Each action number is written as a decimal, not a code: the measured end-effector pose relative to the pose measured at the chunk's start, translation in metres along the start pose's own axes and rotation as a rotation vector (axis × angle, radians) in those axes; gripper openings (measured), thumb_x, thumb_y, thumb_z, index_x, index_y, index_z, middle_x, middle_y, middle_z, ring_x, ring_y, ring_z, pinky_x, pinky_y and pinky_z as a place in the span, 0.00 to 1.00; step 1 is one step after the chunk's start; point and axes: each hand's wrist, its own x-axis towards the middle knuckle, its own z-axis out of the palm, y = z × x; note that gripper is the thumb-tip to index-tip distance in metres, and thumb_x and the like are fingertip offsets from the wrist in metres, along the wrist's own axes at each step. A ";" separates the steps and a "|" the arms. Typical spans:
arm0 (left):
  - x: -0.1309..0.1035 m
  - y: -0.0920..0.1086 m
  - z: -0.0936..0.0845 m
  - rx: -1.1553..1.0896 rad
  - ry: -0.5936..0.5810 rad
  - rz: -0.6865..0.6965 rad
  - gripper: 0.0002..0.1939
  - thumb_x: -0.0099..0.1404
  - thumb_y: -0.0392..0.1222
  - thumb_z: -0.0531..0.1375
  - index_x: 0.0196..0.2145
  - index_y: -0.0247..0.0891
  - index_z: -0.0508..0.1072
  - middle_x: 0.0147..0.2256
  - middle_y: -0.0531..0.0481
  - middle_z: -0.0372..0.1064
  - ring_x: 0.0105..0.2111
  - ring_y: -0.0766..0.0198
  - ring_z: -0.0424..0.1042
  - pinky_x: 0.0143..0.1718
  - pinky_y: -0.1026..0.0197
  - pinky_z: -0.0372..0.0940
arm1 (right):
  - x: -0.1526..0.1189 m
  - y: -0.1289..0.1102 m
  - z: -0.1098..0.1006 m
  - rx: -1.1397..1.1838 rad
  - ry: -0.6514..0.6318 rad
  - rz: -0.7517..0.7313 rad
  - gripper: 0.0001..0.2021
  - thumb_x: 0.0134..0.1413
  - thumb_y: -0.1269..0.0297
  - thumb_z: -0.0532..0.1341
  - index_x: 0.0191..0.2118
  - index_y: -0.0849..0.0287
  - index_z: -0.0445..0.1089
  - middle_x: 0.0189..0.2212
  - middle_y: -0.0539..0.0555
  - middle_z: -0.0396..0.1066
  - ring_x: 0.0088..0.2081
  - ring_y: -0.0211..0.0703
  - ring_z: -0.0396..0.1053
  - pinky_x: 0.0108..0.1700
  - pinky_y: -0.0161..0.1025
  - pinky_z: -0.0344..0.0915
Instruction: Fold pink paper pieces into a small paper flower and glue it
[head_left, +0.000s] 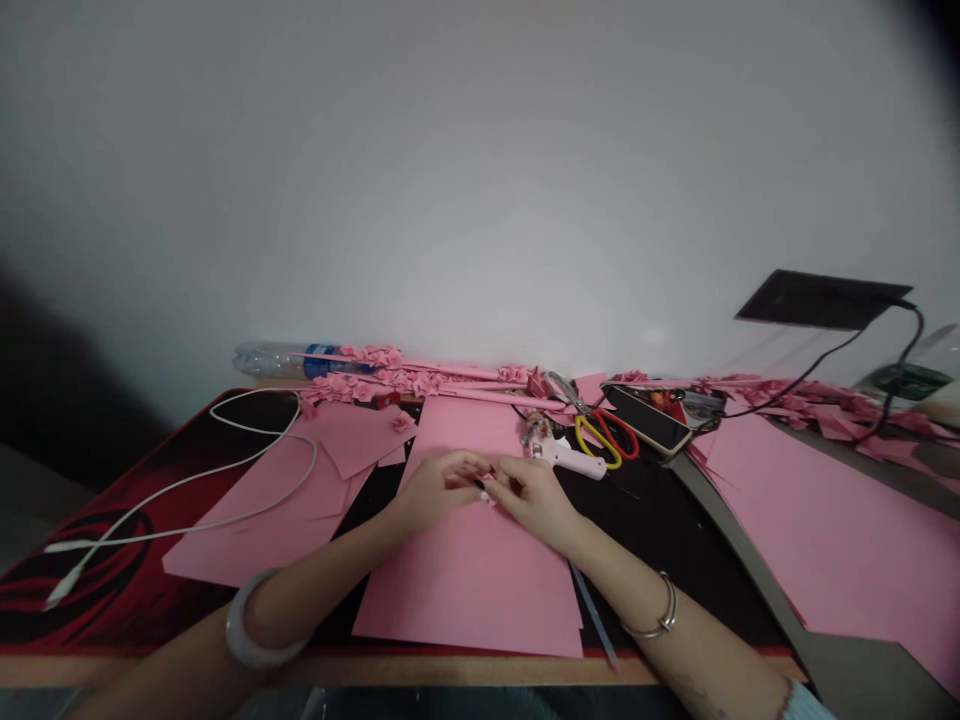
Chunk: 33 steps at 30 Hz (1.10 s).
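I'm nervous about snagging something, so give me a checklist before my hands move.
1. Left hand and right hand together over the pink sheets: ok.
2. Shape of the small pink piece held between the hands: cannot tell, mostly hidden.
3. Sheet edges aligned: not ok, offset at the lower right corner.
4. Glue gun switched off: cannot tell.
5. White cable clear of both hands: ok, off to the left.

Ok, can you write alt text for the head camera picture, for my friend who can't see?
The left hand and right hand meet over pink paper sheets; anything between them is hard to make out. Beyond, to the right, lie a pale glue gun, scissors and a phone. Pink paper flowers lie along the wall.
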 end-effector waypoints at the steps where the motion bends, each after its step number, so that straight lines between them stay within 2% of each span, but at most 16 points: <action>1: 0.000 0.001 -0.001 0.060 0.013 0.006 0.08 0.49 0.34 0.62 0.30 0.33 0.70 0.30 0.48 0.71 0.32 0.65 0.69 0.35 0.63 0.63 | 0.000 0.000 0.000 -0.003 0.002 0.013 0.15 0.51 0.65 0.56 0.18 0.60 0.54 0.14 0.44 0.52 0.18 0.30 0.49 0.23 0.30 0.46; 3: 0.000 0.004 -0.002 0.087 0.024 0.014 0.05 0.50 0.33 0.60 0.29 0.33 0.70 0.28 0.49 0.71 0.30 0.67 0.68 0.32 0.65 0.62 | 0.000 0.000 0.000 0.000 0.013 0.036 0.15 0.52 0.62 0.56 0.19 0.60 0.55 0.15 0.45 0.54 0.19 0.30 0.51 0.23 0.30 0.47; 6: -0.001 0.005 -0.003 0.002 0.077 -0.008 0.05 0.52 0.36 0.60 0.29 0.33 0.69 0.27 0.51 0.70 0.27 0.68 0.68 0.28 0.66 0.63 | 0.001 0.000 -0.001 0.026 0.016 0.059 0.11 0.52 0.61 0.56 0.24 0.60 0.59 0.17 0.45 0.57 0.20 0.31 0.54 0.24 0.30 0.50; 9: 0.000 0.005 -0.003 -0.131 0.135 -0.059 0.08 0.53 0.40 0.60 0.30 0.34 0.66 0.27 0.52 0.69 0.28 0.68 0.70 0.31 0.64 0.65 | 0.001 0.001 0.000 0.069 0.004 0.058 0.06 0.53 0.64 0.55 0.28 0.59 0.60 0.19 0.46 0.59 0.20 0.32 0.56 0.24 0.30 0.51; 12: 0.001 0.003 -0.004 -0.197 0.130 -0.096 0.11 0.52 0.43 0.61 0.30 0.35 0.65 0.28 0.51 0.71 0.31 0.66 0.72 0.35 0.62 0.66 | 0.001 0.004 0.001 0.113 0.033 0.059 0.03 0.54 0.68 0.52 0.30 0.59 0.60 0.20 0.46 0.61 0.21 0.33 0.58 0.25 0.30 0.54; 19: 0.000 0.002 -0.002 -0.019 0.046 -0.071 0.12 0.54 0.46 0.60 0.32 0.34 0.69 0.30 0.49 0.71 0.34 0.63 0.72 0.35 0.62 0.66 | 0.001 0.005 0.001 0.180 0.058 0.062 0.06 0.57 0.69 0.49 0.37 0.59 0.62 0.24 0.49 0.67 0.25 0.35 0.64 0.29 0.32 0.59; 22: -0.002 0.005 -0.001 0.072 0.018 -0.045 0.13 0.56 0.48 0.58 0.28 0.34 0.70 0.27 0.50 0.70 0.32 0.63 0.71 0.33 0.63 0.66 | 0.002 0.005 -0.001 0.135 0.084 0.025 0.09 0.56 0.72 0.49 0.39 0.59 0.65 0.25 0.50 0.67 0.26 0.36 0.64 0.31 0.33 0.60; 27: -0.005 0.005 -0.001 0.106 0.008 -0.044 0.20 0.60 0.51 0.53 0.20 0.33 0.67 0.21 0.49 0.67 0.23 0.66 0.68 0.28 0.63 0.65 | 0.004 0.005 -0.002 0.086 0.087 -0.035 0.12 0.55 0.73 0.49 0.38 0.59 0.68 0.33 0.54 0.71 0.32 0.38 0.67 0.36 0.35 0.61; 30: -0.004 0.006 0.000 0.004 -0.013 -0.114 0.16 0.59 0.50 0.54 0.27 0.33 0.68 0.20 0.51 0.66 0.23 0.66 0.69 0.28 0.63 0.65 | 0.004 0.007 -0.001 0.091 0.095 -0.022 0.11 0.54 0.73 0.50 0.39 0.59 0.68 0.33 0.54 0.71 0.32 0.38 0.67 0.35 0.35 0.61; 33: -0.003 0.010 0.003 -0.088 0.014 -0.162 0.13 0.56 0.47 0.57 0.33 0.33 0.66 0.23 0.51 0.67 0.25 0.65 0.71 0.30 0.62 0.65 | 0.003 0.007 0.000 0.101 0.090 0.007 0.10 0.53 0.73 0.51 0.39 0.59 0.67 0.31 0.54 0.70 0.29 0.37 0.66 0.32 0.33 0.61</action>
